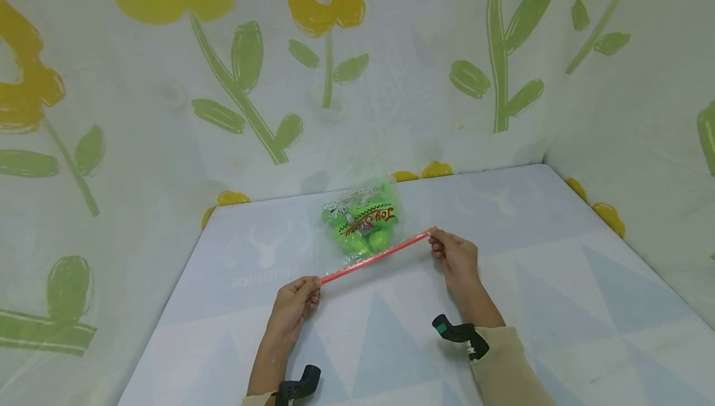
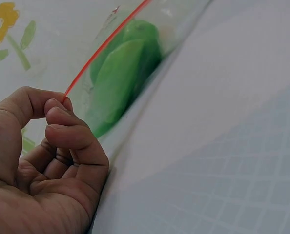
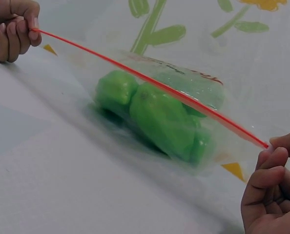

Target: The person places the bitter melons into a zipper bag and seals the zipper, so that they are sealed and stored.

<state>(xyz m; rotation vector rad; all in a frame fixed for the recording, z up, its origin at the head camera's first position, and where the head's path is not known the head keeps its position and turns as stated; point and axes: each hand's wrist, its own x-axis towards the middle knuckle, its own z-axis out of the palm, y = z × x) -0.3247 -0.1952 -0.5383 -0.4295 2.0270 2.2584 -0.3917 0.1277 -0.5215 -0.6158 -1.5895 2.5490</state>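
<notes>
A clear zip bag [image 1: 365, 216] with a red zip strip and "Toy Story" print holds several bright green rounded objects [image 3: 159, 114]. My left hand [image 1: 294, 306] pinches the strip's left end between thumb and forefinger, as the left wrist view [image 2: 52, 156] also shows. At the other end, my right hand [image 1: 457, 261] pinches the strip's corner, its remaining fingers curled. The red strip [image 3: 150, 80] runs taut and slanted between both hands, higher at the right in the head view. The bag's filled part lies beyond the strip, towards the back of the table.
A pale table [image 1: 385, 344] with blue-grey triangle shapes lies under the hands. White cloth [image 1: 391, 83] with yellow flowers and green leaves surrounds it at the back and sides. Black wrist devices [image 1: 460, 334] are strapped at both sleeves.
</notes>
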